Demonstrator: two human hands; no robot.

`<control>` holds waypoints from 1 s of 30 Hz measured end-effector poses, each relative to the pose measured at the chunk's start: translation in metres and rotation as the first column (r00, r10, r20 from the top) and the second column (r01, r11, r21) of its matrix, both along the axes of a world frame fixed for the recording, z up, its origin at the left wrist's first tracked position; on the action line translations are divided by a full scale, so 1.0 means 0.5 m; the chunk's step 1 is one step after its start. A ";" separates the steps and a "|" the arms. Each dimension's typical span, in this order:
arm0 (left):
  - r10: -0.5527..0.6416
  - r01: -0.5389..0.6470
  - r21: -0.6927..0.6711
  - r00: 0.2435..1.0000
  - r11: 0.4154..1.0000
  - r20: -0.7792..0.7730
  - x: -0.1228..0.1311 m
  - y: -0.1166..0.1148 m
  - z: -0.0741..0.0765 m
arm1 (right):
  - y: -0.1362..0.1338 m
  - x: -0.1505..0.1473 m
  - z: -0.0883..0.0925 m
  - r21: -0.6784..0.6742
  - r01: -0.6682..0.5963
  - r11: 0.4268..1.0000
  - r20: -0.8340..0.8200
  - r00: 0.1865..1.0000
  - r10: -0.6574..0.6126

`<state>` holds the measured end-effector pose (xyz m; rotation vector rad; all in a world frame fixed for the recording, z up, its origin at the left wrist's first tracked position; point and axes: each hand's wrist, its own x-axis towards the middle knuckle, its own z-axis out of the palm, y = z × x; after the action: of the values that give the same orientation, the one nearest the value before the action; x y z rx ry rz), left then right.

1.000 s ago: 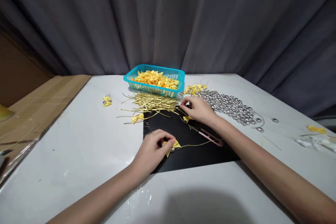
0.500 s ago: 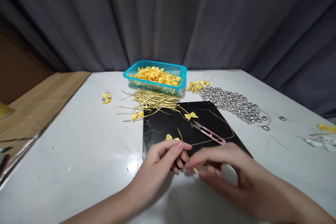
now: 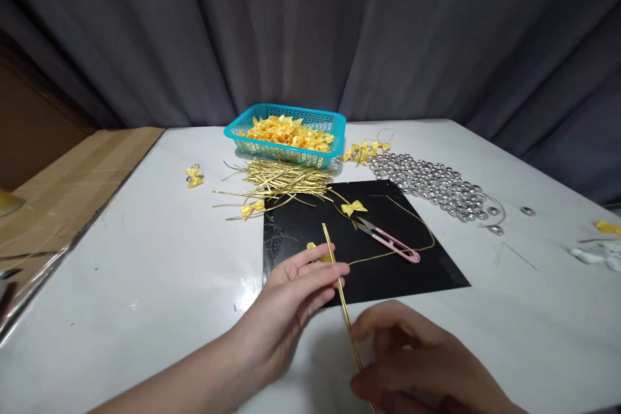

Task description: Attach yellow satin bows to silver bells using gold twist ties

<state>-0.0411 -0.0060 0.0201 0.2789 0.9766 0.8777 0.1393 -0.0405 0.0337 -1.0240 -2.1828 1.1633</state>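
Wire tie [image 3: 339, 284]: gold, thin and stiff-looking. It slants from over the black mat [image 3: 398, 272] back across the mat's near edge, towards the near edge of the tabletop [image 3: 145, 259].
Right hand [image 3: 417, 365]: thumb and forefinger are closed on the tie's near end, with the other fingers curled in.
Left hand [image 3: 291, 304]: fingers are stretched out almost flat, tips against the tie about halfway up. Can't tell if it's actually pinching anything.
Small bow [image 3: 313, 248]: yellow, peeking out just past the left fingertips, on the mat close to its near edge.
Tip, imo: a grip that low leaves a long free end that'll wobble. I'd pinch closer to the bow and let the left fingers steady the middle.
Watch out: pink snips [image 3: 388, 242] and a loose gold thread [image 3: 422, 239] lie on the mat just right of the tie's far end, so they're easy to snag.
Supplies: teal basket [image 3: 286, 154] of bows, heap of ties [image 3: 286, 182] and silver beads [image 3: 431, 187] sit towards the far edge, well apart from both hands.
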 end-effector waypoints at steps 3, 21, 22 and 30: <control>0.034 -0.034 0.019 0.999 0.999 0.019 -0.004 0.009 0.007 | 0.014 -0.003 -0.005 -0.039 0.000 0.999 -0.112 0.994 -0.005; -0.382 0.517 0.301 0.829 0.801 -0.408 -0.012 0.010 0.029 | 0.106 -0.006 0.018 -0.636 0.201 0.745 -0.146 0.917 -0.373; -0.374 0.516 0.308 0.828 0.799 -0.418 -0.013 0.010 0.031 | 0.111 -0.008 0.023 -0.668 0.170 0.724 -0.135 0.930 -0.343; -0.349 0.522 0.314 0.812 0.793 -0.469 -0.017 0.012 0.043 | 0.132 -0.016 0.039 -0.755 0.036 0.655 -0.127 0.971 -0.200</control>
<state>-0.0498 0.0000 0.0418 1.0637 1.0100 0.5924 0.1312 0.0253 0.0530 -1.2571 -1.4166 2.0835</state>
